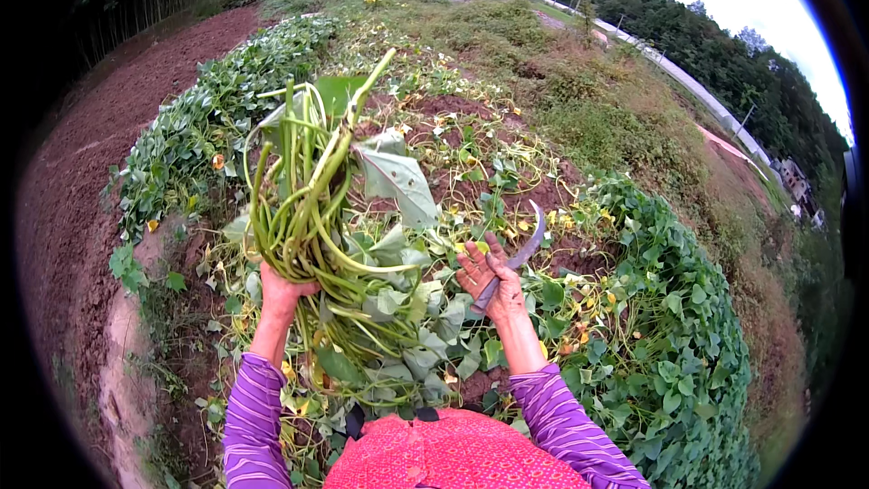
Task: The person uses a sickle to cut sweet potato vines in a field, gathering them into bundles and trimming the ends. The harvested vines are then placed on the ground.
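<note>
A thick bundle of green vine stems (305,197) rises from my left hand (280,291), whose fingers are closed around its lower part. Broad leaves hang from the stems, and one large pale leaf (400,180) with small holes juts out to the right. My right hand (492,278) is palm up with its fingers spread. Held between its thumb and palm is a sickle (509,265), its curved blade pointing up and away from me. Cut or trailing vines (373,333) droop below the bundle, between my two forearms.
Leafy vine rows run along the left (197,115) and the right (672,353). Yellowing vines and reddish soil (455,109) lie ahead. Tilled bare soil (95,129) spreads at far left, beside a pale dirt path (125,367). A road (686,85) passes at upper right.
</note>
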Tool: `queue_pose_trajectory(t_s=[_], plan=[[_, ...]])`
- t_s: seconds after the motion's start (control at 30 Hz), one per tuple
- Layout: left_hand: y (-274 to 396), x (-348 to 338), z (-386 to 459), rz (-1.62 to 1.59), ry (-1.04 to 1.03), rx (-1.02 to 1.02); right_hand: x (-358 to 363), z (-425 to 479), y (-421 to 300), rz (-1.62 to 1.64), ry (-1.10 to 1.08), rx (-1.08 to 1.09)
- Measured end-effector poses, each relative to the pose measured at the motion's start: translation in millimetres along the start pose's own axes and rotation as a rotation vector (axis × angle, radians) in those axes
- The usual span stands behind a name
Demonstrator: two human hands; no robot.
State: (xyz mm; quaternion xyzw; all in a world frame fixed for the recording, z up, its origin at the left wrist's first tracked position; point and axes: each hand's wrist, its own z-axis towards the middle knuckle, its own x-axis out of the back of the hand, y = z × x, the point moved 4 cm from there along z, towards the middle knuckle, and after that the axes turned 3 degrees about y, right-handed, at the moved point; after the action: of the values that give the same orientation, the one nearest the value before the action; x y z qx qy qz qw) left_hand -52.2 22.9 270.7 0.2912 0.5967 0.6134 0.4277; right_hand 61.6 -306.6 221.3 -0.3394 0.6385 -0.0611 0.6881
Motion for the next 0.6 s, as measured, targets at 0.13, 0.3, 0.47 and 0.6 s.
queue_pose_trajectory(t_s=[0.13, 0.3, 0.47, 0.6], plan=[[36, 61, 22, 0.054, 0.188, -0.197, 68, -48, -26, -0.059, 0.212, 0.063], [75, 102, 31, -0.033, 0.341, -0.286, 119, -94, -20, -0.188, 0.425, 0.071], [110, 142, 38, -0.036, 0.465, -0.374, 108, -96, 9, -0.399, 0.521, -0.043], [157, 188, 45, -0.001, 0.567, -0.392, 78, -76, 42, -0.559, 0.374, -0.121]])
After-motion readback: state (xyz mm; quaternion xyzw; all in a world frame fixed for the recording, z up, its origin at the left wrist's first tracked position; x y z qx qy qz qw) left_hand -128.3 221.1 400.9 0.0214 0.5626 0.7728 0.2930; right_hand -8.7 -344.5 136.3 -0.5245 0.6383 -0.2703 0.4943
